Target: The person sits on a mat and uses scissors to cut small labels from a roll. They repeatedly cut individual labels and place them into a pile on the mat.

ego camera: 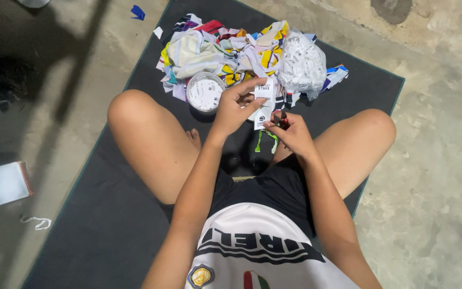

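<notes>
- The floor (434, 176) is bare concrete, grey-beige, rough and mottled with stains and small pits.
- A dark patch (391, 9) marks the concrete at the top right.
- A dark mat (108, 235) with a thin green edge lies across the floor, running diagonally from the top to the lower left.
- Long shadows (76, 80) fall over the left side of the floor, where the light is dim; the right side is brighter.
- Small scraps lie on the concrete: a blue one (137, 12), a white one (158, 32), and a white loop of cord (37, 222).
</notes>
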